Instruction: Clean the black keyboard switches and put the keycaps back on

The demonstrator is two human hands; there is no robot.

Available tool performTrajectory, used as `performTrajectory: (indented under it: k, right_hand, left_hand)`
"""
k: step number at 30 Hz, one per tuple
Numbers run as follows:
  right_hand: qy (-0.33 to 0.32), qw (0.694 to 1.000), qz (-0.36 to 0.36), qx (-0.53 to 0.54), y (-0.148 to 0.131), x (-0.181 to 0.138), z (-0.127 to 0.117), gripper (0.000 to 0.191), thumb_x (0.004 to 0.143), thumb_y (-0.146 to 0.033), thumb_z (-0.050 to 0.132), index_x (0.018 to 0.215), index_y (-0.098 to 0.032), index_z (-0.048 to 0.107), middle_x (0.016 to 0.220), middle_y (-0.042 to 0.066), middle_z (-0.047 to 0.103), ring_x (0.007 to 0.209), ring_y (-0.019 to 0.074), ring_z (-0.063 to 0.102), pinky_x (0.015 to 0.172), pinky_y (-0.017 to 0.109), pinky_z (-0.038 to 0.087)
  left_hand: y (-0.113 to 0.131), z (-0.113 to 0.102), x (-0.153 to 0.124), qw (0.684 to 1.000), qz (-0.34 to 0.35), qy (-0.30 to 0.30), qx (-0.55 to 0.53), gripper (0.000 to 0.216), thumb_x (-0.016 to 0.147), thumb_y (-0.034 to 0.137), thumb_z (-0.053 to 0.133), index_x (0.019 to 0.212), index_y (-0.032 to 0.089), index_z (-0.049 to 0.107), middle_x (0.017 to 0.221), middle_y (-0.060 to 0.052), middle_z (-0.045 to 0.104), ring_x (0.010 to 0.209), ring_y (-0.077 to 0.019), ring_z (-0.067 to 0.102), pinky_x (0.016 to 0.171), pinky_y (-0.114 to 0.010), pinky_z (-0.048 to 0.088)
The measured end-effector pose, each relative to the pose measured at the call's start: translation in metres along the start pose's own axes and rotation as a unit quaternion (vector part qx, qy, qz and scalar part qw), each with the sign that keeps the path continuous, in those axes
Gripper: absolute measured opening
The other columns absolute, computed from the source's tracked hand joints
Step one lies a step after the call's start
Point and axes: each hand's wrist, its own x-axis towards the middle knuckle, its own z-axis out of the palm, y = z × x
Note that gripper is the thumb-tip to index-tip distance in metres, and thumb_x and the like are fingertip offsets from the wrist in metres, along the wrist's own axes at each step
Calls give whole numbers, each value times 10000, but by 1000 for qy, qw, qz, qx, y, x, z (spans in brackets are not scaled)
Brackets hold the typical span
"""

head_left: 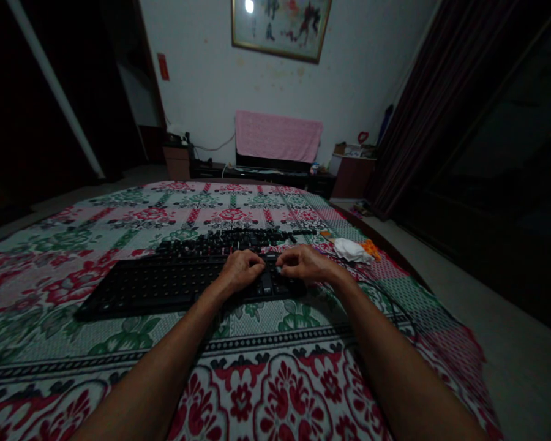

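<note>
A black keyboard (156, 285) lies across the patterned bedspread, most of its keycaps off so that rows of bare key posts show. My left hand (242, 269) rests over its right part, with thumb and fingers pinched together near the edge of the keypad. Just to the right, my right hand (303, 263) is also closed in a pinch above the keypad, and a small pale bit shows at its fingertips. What either pinch holds is too small to make out. Loose black keycaps (220, 239) are spread in a long heap behind the keyboard.
Right of the keycaps lie a crumpled white cloth (349, 250) and an orange item (371, 249). A black cable (390, 300) runs over the bedspread (275, 349). Beyond the bed stands a low cabinet with a screen under a pink towel (278, 136). Dark curtains (436, 86) hang at right.
</note>
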Motion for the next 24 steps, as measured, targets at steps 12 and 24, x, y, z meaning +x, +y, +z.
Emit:
performTrajectory:
  k: [12, 24]
  right_hand:
    - [-19, 998, 21, -61, 0, 1, 11, 191, 635, -199, 572, 796, -142, 658, 638, -24, 583, 540, 70, 483, 468, 157, 326]
    - [-43, 998, 30, -37, 6, 1, 10, 216, 642, -209, 579, 835, -149, 657, 649, -20, 593, 542, 69, 489, 473, 159, 342]
  left_hand:
    - [1, 0, 0, 1000, 1, -6, 10, 216, 737, 263, 493, 775, 204, 697, 841, -19, 681, 804, -149, 586, 720, -224, 428]
    - [-2, 1, 0, 999, 24, -5, 30, 215, 741, 264, 489, 773, 204, 693, 855, -25, 672, 822, -153, 581, 752, -241, 420]
